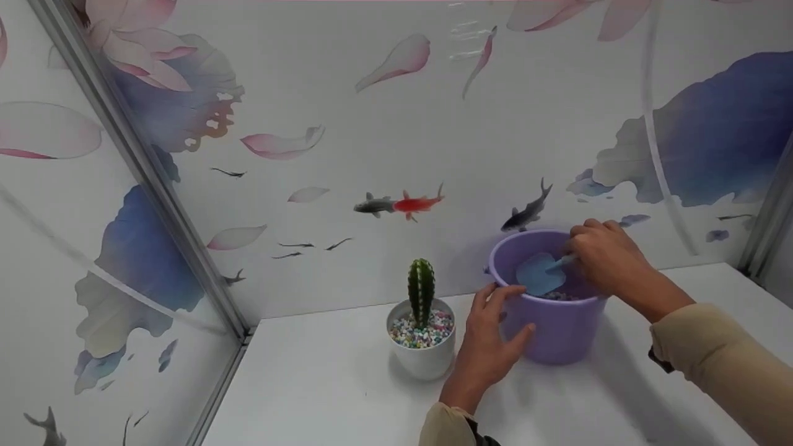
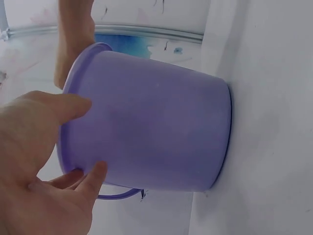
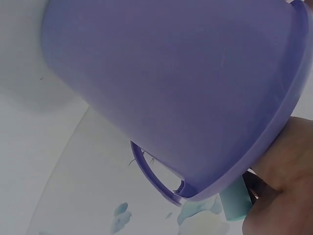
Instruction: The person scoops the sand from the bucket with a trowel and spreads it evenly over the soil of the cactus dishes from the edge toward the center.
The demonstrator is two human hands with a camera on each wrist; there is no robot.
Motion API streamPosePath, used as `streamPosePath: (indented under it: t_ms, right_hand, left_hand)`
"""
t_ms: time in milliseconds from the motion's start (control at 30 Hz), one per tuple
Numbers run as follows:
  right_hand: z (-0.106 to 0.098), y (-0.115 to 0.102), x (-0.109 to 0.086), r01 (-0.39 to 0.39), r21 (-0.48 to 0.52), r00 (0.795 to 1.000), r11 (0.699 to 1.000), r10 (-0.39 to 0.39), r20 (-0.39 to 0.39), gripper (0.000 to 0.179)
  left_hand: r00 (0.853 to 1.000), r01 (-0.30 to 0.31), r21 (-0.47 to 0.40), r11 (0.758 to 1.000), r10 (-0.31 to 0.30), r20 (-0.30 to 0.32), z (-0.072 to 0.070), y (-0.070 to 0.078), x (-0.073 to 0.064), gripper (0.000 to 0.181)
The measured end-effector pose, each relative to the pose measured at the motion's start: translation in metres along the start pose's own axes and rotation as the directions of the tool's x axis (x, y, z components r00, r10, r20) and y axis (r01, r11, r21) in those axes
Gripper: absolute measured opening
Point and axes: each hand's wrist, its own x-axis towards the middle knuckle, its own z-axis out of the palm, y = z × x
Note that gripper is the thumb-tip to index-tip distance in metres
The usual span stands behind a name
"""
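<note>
A purple bucket (image 1: pixel 557 334) stands upright on the white table, to the right of a potted cactus. My left hand (image 1: pixel 489 334) holds it by the near left side, fingertips at the rim and thumb against the wall; in the left wrist view the thumb and fingers spread over the bucket (image 2: pixel 156 122). In my right hand (image 1: pixel 610 257), above the bucket's far right rim, is the handle of a small light-blue shovel (image 1: pixel 540 274). Its blade is inside the bucket, over small multicoloured pebbles (image 1: pixel 560 296). The right wrist view shows the shovel's handle end (image 3: pixel 234 200) beside the hand (image 3: pixel 281 191).
The cactus (image 1: pixel 421 294) rises from a white pot (image 1: pixel 424 356) of colourful pebbles, close to my left hand. A wall panel (image 1: pixel 372 142) printed with petals and fish stands behind the table (image 1: pixel 310 384). The bucket's own handle (image 3: pixel 154 178) hangs down its far side.
</note>
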Motion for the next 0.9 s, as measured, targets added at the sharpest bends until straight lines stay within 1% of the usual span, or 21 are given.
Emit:
streamPosePath:
  t_ms: [133, 233, 367, 500, 600, 700, 800, 900]
  right_hand:
    - [0.001, 0.002, 0.000, -0.014, -0.030, 1.000, 0.999, 0.014, -0.004, 0.007]
    - [0.003, 0.001, 0.001, -0.003, -0.067, 1.000, 0.998, 0.003, 0.005, 0.007]
    - [0.008, -0.002, 0.006, 0.023, -0.121, 0.998, 0.992, -0.016, 0.054, 0.012]
    - [0.012, -0.006, 0.012, 0.011, -0.152, 0.993, 0.988, 0.007, 0.120, 0.012]
    - [0.014, -0.009, 0.014, 0.017, -0.169, 0.986, 0.986, 0.011, 0.164, 0.009]
    - [0.017, -0.011, 0.015, 0.048, -0.169, 0.979, 0.984, -0.012, 0.204, 0.012]
    - [0.017, -0.010, 0.013, 0.067, -0.127, 0.964, 0.990, -0.031, 0.265, 0.019]
    - [0.017, -0.008, 0.012, 0.063, -0.080, 0.947, 0.995, -0.034, 0.320, 0.022]
  left_hand:
    - [0.998, 0.024, -0.077, 0.997, -0.028, -0.060, 0.010, -0.002, 0.003, 0.056]
    - [0.995, 0.038, -0.131, 0.991, -0.050, -0.091, 0.016, -0.004, 0.006, 0.054]
    - [0.989, 0.032, -0.169, 0.985, -0.056, -0.139, 0.022, -0.006, 0.010, 0.049]
    - [0.982, 0.027, -0.180, 0.983, -0.060, -0.181, 0.024, -0.008, 0.011, 0.047]
    - [0.978, 0.038, -0.177, 0.983, -0.073, -0.198, 0.024, -0.010, 0.010, 0.047]
    - [0.976, 0.047, -0.174, 0.984, -0.082, -0.203, 0.025, -0.012, 0.009, 0.046]
    - [0.976, 0.048, -0.175, 0.983, -0.083, -0.200, 0.026, -0.014, 0.008, 0.045]
    - [0.977, 0.049, -0.186, 0.981, -0.086, -0.195, 0.027, -0.014, 0.008, 0.045]
